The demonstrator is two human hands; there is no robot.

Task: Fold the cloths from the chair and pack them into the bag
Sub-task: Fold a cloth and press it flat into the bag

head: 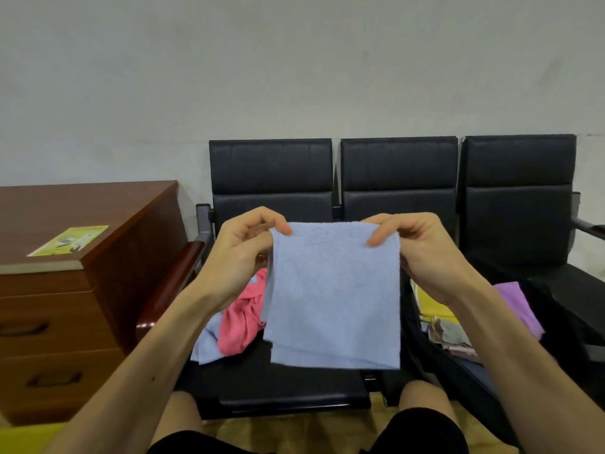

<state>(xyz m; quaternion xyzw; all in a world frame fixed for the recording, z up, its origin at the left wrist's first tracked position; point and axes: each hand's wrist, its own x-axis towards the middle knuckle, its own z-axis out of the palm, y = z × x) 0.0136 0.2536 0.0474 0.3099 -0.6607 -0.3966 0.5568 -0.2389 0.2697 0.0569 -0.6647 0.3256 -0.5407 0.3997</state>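
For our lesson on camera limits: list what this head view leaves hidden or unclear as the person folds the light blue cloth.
- How many layers the light blue cloth, pinched by the left hand and right hand, has: only its front shows.
- The pile behind it: the pink cloth is partly covered.
- The black bag: its opening sits behind the right forearm.
- The print on the yellow-green card: too small.

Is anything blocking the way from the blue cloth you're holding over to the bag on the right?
Nothing visible does. The blue cloth hangs from both hands, left hand and right hand, above the seat. The open black bag lies to the right; only the right forearm crosses that path, and a purple cloth already lies inside.
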